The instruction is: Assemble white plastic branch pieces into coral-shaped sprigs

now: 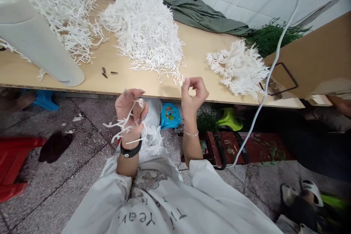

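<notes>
My left hand [131, 108] is closed on a branched white plastic sprig [123, 123], whose thin forked ends trail down over the wrist. Thumb and finger of my right hand [193, 93] are pinched together in a ring over the table's front edge. Whatever sits in that pinch, if anything, is too small to tell. Just beyond it lies the tip of a large heap of short white pieces [148, 29]. A smaller white pile [238, 67] rests to the right. Longer white sprigs [65, 11] are heaped at the back left. More white sprigs [152, 135] lie on my lap.
A tall pale bottle [35, 36] stands on the cardboard-topped table [137, 86] at left, near several dark seeds [104, 75]. A white cable [260, 106] hangs down at right, before a cardboard box [320, 51]. Below are a blue stool [170, 116] and a red stool [16, 161].
</notes>
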A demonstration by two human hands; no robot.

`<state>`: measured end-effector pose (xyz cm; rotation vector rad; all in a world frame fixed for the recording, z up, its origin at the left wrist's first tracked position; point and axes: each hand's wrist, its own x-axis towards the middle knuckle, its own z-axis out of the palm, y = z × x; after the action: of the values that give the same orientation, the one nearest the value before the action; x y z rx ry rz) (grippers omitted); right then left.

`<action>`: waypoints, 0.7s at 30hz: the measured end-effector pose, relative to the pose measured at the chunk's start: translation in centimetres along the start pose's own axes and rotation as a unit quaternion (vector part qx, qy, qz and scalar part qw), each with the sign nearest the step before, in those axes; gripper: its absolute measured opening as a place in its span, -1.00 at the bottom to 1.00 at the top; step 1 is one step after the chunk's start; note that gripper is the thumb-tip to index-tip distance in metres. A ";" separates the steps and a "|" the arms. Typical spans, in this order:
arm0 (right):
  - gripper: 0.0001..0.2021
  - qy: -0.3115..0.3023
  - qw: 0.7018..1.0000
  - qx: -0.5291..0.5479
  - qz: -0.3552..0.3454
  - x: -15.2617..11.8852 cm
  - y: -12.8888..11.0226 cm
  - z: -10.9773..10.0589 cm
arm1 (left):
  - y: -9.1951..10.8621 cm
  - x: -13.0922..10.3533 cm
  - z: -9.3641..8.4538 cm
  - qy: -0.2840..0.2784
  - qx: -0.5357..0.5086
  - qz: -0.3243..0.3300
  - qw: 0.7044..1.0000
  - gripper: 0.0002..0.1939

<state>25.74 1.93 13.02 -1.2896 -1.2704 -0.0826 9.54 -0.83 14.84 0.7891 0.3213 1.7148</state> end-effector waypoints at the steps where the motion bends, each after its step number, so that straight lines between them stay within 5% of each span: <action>1: -0.79 -0.026 0.997 -0.068 0.000 0.8 1.2 0.5 | -0.1 -0.1 0.3 0.005 0.013 -0.014 1.000 -0.75; 4: -0.86 -0.096 0.984 -0.149 0.017 1.9 3.9 1.2 | -0.6 -0.1 0.6 0.027 0.041 -0.059 0.997 -0.69; 11: -0.60 -0.048 0.989 -0.114 0.082 -0.4 5.5 0.2 | -0.9 0.9 -0.2 0.036 -0.047 -0.155 0.986 -0.62; 15: -0.31 -0.145 0.970 -0.120 0.153 -0.4 6.5 2.5 | -0.6 1.2 -0.2 0.026 -0.103 -0.201 0.974 -0.55; 21: -0.21 -0.209 0.962 -0.126 0.119 1.4 6.2 5.8 | -0.5 1.2 -0.1 0.017 -0.126 -0.174 0.976 -0.41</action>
<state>26.65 9.31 8.60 -1.7350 -1.4816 0.2176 9.77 0.51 14.89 0.4855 0.2428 1.4042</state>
